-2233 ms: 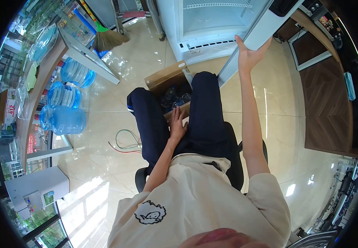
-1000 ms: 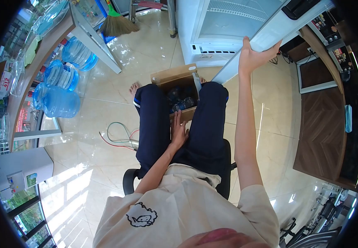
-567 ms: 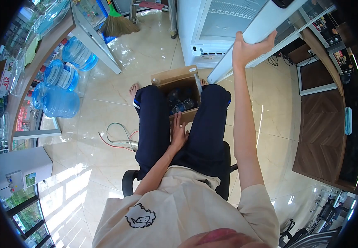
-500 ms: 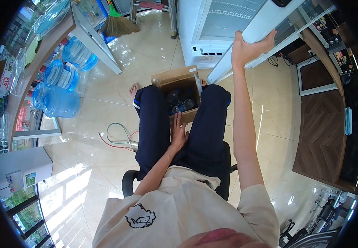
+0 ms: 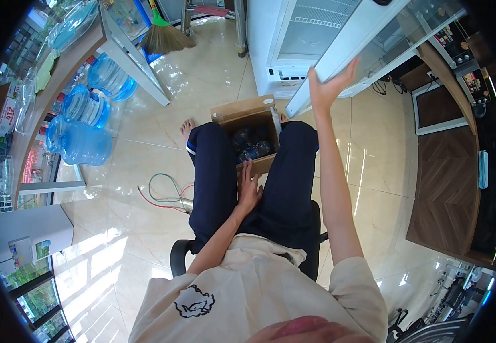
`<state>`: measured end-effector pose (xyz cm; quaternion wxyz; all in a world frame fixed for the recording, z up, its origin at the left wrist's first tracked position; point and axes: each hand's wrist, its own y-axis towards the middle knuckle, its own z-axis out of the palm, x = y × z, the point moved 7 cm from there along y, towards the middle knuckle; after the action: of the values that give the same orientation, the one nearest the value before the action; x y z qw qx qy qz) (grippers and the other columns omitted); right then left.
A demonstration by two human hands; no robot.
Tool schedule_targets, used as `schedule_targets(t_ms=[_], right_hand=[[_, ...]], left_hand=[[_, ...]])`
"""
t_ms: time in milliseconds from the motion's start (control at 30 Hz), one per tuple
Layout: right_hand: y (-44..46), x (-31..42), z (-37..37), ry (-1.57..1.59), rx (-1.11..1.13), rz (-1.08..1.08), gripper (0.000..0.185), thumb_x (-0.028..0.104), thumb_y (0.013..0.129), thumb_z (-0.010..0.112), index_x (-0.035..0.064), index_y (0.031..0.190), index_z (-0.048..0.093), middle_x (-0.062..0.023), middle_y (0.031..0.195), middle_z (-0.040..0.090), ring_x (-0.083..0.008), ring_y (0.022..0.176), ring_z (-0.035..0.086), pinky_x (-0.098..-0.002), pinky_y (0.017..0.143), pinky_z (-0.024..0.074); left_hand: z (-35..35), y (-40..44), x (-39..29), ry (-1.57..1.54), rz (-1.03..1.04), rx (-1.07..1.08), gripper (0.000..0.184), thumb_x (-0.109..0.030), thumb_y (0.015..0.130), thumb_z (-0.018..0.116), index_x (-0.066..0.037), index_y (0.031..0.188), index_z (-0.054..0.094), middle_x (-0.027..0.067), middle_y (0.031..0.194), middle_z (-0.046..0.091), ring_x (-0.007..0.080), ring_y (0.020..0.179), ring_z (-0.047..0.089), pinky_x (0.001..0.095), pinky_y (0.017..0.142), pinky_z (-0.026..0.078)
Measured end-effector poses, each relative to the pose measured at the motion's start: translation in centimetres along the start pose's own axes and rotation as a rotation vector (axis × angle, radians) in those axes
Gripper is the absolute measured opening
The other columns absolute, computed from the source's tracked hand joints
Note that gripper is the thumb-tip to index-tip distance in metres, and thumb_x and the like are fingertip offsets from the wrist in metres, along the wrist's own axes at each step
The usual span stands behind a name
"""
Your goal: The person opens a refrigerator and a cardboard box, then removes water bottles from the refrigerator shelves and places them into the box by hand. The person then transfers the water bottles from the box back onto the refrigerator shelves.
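White and stiff, the fridge door [image 5: 358,43], beyond and right of the cardboard box [image 5: 264,164], likely swings heavily, best taken by its free edge; the right hand [image 5: 326,94] straddles that edge, spread open; the left hand [image 5: 250,194], loosely open, empty, lies at the box's near rim

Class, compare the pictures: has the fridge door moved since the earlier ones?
Yes. Judged against the fridge cabinet, the fridge door at the right hand has swung left, across more of the cabinet's front.
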<state>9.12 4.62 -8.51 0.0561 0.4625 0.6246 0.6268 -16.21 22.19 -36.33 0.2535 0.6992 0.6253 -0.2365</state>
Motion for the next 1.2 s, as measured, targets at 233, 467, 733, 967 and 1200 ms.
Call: schedule_targets(t_ms=[233,467,733,967,1200], right_hand=[[-16.0,-4.7,1.8,-0.217,1.013,0.488,0.031,0.021,0.086,0.070,0.0139,0.116,0.069,-0.0150,0.097,0.074,-0.0365,0.090,0.072,-0.0478,0.078,0.0559],[-15.9,-2.3,1.2,-0.223,0.801,0.282,0.011,0.018,0.089,0.068,0.0164,0.098,0.074,-0.0097,0.082,0.073,-0.0299,0.078,0.072,-0.0422,0.070,0.0552],[-14.7,-3.3,0.3,-0.073,0.703,0.442,0.009,0.016,0.092,0.065,0.0139,0.097,0.073,-0.0066,0.080,0.076,-0.0262,0.077,0.074,-0.0389,0.071,0.0559],[-14.8,-5.3,-0.2,0.044,0.589,0.499,0.007,0.010,0.091,0.067,0.0100,0.096,0.071,-0.0081,0.078,0.076,-0.0211,0.073,0.075,-0.0331,0.069,0.0567],[-15.0,-5.6,-0.2,0.013,0.592,0.504,0.006,0.011,0.090,0.068,0.0095,0.095,0.071,-0.0083,0.077,0.075,-0.0206,0.071,0.075,-0.0328,0.067,0.0566]], left_hand=[[0.3,0.1,-0.1,0.023,-0.003,-0.023,0.037,-0.007,0.076,0.081,-0.001,0.111,0.069,0.0199,0.167,0.018,0.0417,0.155,0.015,0.0507,0.123,0.027],[0.6,0.1,0.2,0.065,-0.023,-0.012,0.036,-0.008,0.077,0.081,-0.001,0.110,0.070,0.0201,0.166,0.020,0.0416,0.155,0.016,0.0531,0.121,0.029],[0.7,0.1,0.2,0.060,-0.025,-0.011,0.039,-0.009,0.076,0.082,-0.001,0.113,0.070,0.0204,0.166,0.020,0.0419,0.154,0.017,0.0531,0.120,0.030],[1.0,0.0,0.5,0.042,0.001,-0.020,0.040,-0.008,0.075,0.080,-0.002,0.113,0.071,0.0221,0.165,0.021,0.0429,0.154,0.016,0.0583,0.121,0.026],[0.6,0.1,0.1,0.047,-0.011,-0.010,0.040,-0.009,0.076,0.080,-0.002,0.114,0.071,0.0219,0.165,0.021,0.0423,0.154,0.016,0.0580,0.120,0.027]])
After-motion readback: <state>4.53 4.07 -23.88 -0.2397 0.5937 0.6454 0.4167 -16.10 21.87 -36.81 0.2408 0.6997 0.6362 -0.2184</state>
